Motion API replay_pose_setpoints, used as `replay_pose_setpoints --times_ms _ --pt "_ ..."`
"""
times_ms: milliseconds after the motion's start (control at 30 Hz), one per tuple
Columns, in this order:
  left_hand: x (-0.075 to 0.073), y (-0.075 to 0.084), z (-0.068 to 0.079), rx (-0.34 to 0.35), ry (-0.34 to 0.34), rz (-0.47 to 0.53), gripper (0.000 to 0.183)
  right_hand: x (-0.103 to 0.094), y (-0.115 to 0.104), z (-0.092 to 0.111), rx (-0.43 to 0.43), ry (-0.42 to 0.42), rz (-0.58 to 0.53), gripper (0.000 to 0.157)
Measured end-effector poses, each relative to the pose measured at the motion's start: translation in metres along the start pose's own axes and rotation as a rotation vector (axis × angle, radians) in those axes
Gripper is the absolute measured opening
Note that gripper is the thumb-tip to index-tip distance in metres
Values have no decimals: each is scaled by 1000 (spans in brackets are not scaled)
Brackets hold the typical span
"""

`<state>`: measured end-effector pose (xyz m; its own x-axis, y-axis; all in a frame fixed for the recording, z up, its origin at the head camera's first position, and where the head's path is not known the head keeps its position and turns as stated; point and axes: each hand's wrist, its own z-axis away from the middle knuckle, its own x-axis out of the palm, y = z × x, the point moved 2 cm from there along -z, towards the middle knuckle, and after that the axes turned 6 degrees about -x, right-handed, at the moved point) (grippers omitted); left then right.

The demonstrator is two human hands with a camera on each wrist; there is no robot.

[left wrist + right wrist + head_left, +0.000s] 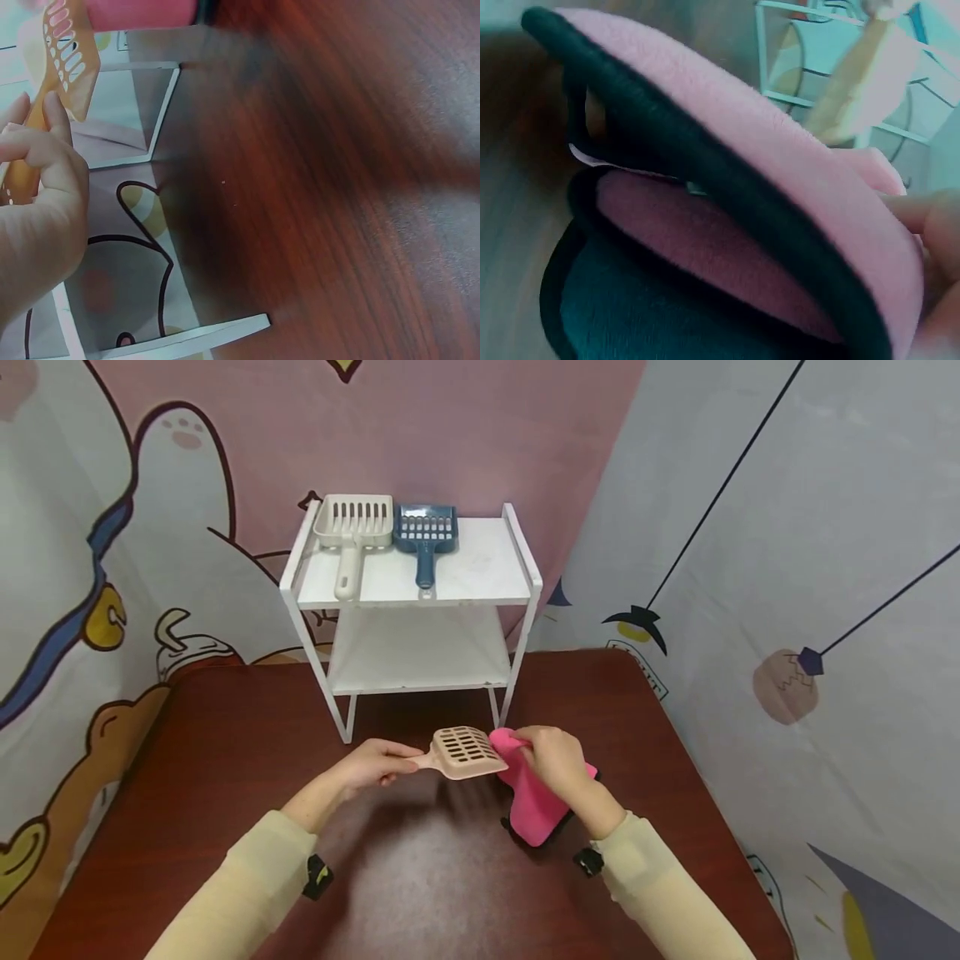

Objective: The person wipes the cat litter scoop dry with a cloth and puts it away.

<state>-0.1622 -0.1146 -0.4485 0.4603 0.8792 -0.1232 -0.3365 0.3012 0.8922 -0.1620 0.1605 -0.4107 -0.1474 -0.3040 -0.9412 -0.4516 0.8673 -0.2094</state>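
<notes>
A beige slotted litter scoop (463,753) is held above the table by my left hand (375,763), whose fingers and thumb grip its handle. In the left wrist view the scoop (71,56) looks orange, and the left hand (46,195) wraps the handle. My right hand (557,762) pinches a pink cloth (534,806) with black edging at its upper end, close to the scoop's front edge. The right wrist view shows the cloth's (780,150) folded layers, with a dark teal side below. Whether cloth and scoop touch, I cannot tell.
Behind the hands stands a white two-tier rack (420,647). On its top shelf lie a cream litter scoop (349,539) and a dark blue scoop (425,539). The dark red-brown table (225,760) meets printed fabric walls (465,435).
</notes>
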Motion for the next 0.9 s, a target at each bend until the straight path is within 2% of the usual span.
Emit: replay_pose_setpoints --times_ms 67,133,267,367,433,667,900 --pt "2 -2 -1 -9 -15 -1 42 -5 -3 -3 6 28 -41 20" --pt "4 -2 -2 -18 -24 -2 41 -11 -12 -7 -25 62 -75 21" --pt "7 -1 -3 -16 -44 -8 41 -16 -35 -13 -182 101 -81 21" --pt "9 4 -4 -3 -43 -5 41 -11 -49 -14 -285 86 -66 20" --pt "10 7 -5 1 -35 6 42 -5 -53 -13 -319 78 -55 21" --pt "8 4 -5 3 8 12 43 3 -53 -8 -318 82 -32 23" --pt "7 3 -6 8 18 31 43 5 -45 -6 -281 79 -35 27"
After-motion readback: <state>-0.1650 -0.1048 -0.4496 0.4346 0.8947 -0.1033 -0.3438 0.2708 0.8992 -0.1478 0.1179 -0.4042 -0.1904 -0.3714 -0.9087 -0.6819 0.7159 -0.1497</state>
